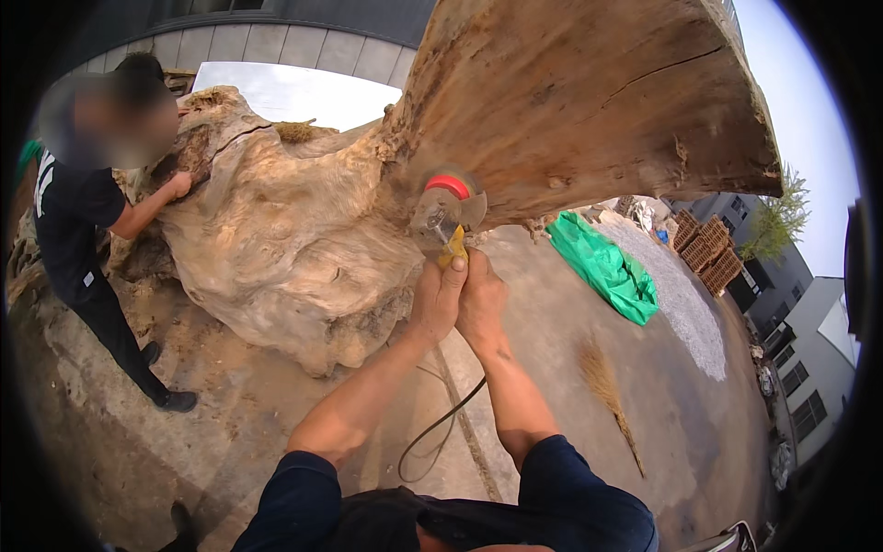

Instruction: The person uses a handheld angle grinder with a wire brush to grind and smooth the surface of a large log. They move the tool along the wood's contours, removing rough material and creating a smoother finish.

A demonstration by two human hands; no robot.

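Both my arms reach forward to an angle grinder with a yellow body, a metal head and a red ring at its disc. My left hand wraps the grinder from the left, thumb up. Close against it, my right hand grips the same tool from the right. The grinder's disc is at the surface of a huge piece of weathered tree wood, near where a broad slab-like part rises up and to the right. Whether the disc touches the wood I cannot tell. A dark cord loops below my hands.
At the left a person in dark clothes works with a hand on the wood. A straw broom lies on the concrete floor at right. Beyond it are a green sheet, a pale gravel heap and stacked brown pallets.
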